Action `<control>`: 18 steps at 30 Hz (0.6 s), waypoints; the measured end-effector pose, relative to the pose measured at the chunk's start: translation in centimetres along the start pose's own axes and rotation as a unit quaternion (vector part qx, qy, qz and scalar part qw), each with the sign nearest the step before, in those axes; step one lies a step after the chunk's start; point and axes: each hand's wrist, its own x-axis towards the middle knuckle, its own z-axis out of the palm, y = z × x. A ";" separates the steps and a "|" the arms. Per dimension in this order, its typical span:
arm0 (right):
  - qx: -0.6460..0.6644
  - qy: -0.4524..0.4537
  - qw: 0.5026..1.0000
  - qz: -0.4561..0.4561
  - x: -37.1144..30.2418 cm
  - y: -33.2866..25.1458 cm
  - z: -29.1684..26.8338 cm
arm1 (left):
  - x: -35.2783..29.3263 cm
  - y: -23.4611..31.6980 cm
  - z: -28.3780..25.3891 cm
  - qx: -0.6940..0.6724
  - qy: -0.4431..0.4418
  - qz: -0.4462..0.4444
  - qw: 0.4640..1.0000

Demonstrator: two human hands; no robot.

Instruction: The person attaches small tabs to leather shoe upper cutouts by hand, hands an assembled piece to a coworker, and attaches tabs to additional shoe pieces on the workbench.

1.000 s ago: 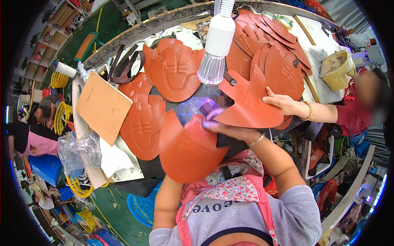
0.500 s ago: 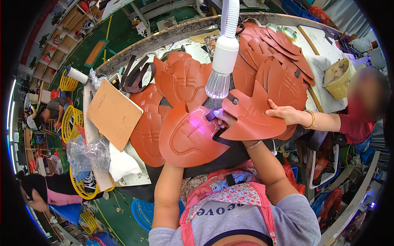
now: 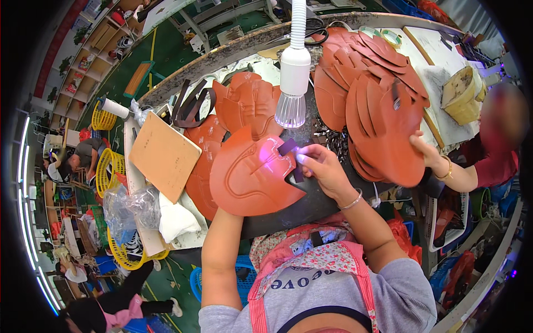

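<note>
A reddish-brown moulded leather piece (image 3: 236,175), with pale lines marked near its notched edge, lies over my left hand. Only my left forearm (image 3: 222,238) shows; the fingers are hidden beneath the leather. My right hand (image 3: 322,169) pinches a short dark strip (image 3: 287,146) between thumb and fingers, at the piece's notched right edge. Purplish light from a white hanging lamp (image 3: 290,111) falls on that spot. On the right, a co-worker's hand (image 3: 427,150) holds another leather piece (image 3: 388,144), slightly blurred, above a stack.
Overlapping leather pieces (image 3: 363,55) are heaped at the back right, and more (image 3: 250,100) lie behind my left side. A tan board (image 3: 165,157), dark straps (image 3: 191,105) and a white bundle (image 3: 177,219) sit at the left. A yellowish tub (image 3: 459,102) stands far right.
The co-worker's leather piece has moved right, away from above my right hand, uncovering it and the small dark pieces on the table. My leather piece has tilted and shifted slightly; the strip stays at its notch.
</note>
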 end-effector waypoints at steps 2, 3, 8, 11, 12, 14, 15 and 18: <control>-0.025 0.027 0.999 -0.008 -1.2 0.1 -0.5 | -0.3 0.0 0.1 0.005 -0.002 -0.004 1.000; -0.039 0.036 0.999 -0.013 -1.9 0.2 -0.9 | -0.3 -0.2 0.3 0.006 -0.003 -0.005 1.000; -0.115 0.002 0.993 -0.022 -4.7 0.1 -1.1 | -0.2 -0.7 1.2 0.010 -0.011 -0.007 1.000; -0.160 -0.073 0.984 -0.010 -5.3 -0.7 -0.5 | -0.4 -1.0 1.6 0.013 -0.012 -0.009 1.000; -0.194 -0.121 0.974 -0.001 -5.2 -1.3 -0.1 | -0.3 -1.0 1.7 0.014 -0.012 -0.010 1.000; -0.185 -0.139 0.973 0.007 -4.8 -1.7 0.5 | -0.1 -1.0 2.0 0.017 -0.015 -0.011 1.000; -0.158 -0.161 0.973 0.039 -4.6 -1.8 0.7 | 0.1 -1.0 2.1 0.018 -0.018 -0.012 1.000; -0.067 -0.182 0.980 0.050 -5.1 -2.3 0.1 | 1.2 -1.0 2.9 0.020 -0.040 -0.014 0.999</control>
